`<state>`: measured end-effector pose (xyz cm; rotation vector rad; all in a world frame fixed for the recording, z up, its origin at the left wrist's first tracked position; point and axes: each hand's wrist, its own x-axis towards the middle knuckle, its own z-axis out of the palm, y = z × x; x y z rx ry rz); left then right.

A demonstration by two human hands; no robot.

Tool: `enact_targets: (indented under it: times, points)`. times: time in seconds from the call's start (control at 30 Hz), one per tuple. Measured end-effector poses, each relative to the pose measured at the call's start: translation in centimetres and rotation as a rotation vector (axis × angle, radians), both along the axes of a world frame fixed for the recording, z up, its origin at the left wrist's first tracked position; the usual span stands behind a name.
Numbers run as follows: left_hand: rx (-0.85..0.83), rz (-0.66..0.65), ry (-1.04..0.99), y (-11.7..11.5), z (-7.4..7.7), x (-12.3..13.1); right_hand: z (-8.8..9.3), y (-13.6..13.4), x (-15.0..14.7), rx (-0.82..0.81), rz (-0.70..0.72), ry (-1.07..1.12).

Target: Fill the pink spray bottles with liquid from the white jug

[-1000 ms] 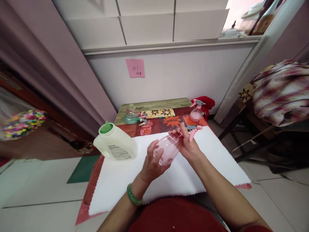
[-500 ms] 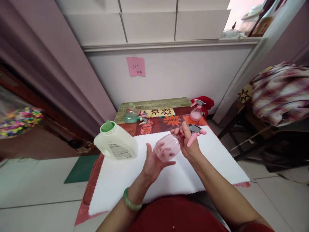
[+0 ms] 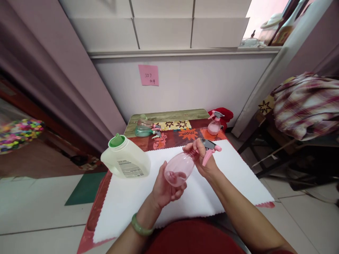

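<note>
A clear pink spray bottle (image 3: 177,172) is tilted above the white sheet, its base toward my left. My left hand (image 3: 165,187) cups the rounded lower part, the fingers curled beneath it. Around the neck, just under the pink and grey trigger head (image 3: 211,148), my right hand (image 3: 202,157) is closed. My fingers hide part of the neck and collar. To the left of my hands stands a pale jug (image 3: 127,158) with a green spout in its open mouth.
Behind the white sheet (image 3: 212,187), a pink spray bottle (image 3: 214,125) with pale liquid stands at the back right. A green spray bottle (image 3: 143,131) and a pink one lie at the back left. Plaid cloth (image 3: 307,102) sits at the right.
The bottle has moved slightly left and down with both hands. My left fingers, spread beside its base before, are now curled around it.
</note>
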<state>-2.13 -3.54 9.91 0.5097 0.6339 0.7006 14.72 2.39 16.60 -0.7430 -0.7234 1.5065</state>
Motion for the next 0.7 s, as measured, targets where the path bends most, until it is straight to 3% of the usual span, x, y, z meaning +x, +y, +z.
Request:
enact_targets:
  times: [0.1,0.27,0.43,0.5,0.57,0.7]
  points:
    - [-0.23,-0.103,-0.147,-0.1,-0.6,-0.3,0.1,0.2,0.1,0.025,0.044,0.015]
    - [-0.12,0.038,-0.227,-0.7,-1.3,-0.9,1.5,1.8,2.5,0.022,-0.123,0.031]
    - [-0.021,0.139,-0.197,-1.8,-3.0,-3.4,3.9,4.5,8.9,0.077,-0.23,-0.086]
    - [0.002,0.152,-0.208,-2.1,-3.7,-4.4,3.8,5.7,12.0,0.104,-0.258,-0.258]
    - [0.03,0.175,-0.189,-2.1,-4.2,-5.1,2.5,6.8,14.9,0.111,-0.267,-0.569]
    - [0.11,0.282,-0.003,-1.3,-4.8,-5.0,-2.9,8.6,18.5,-0.108,-0.253,-1.512]
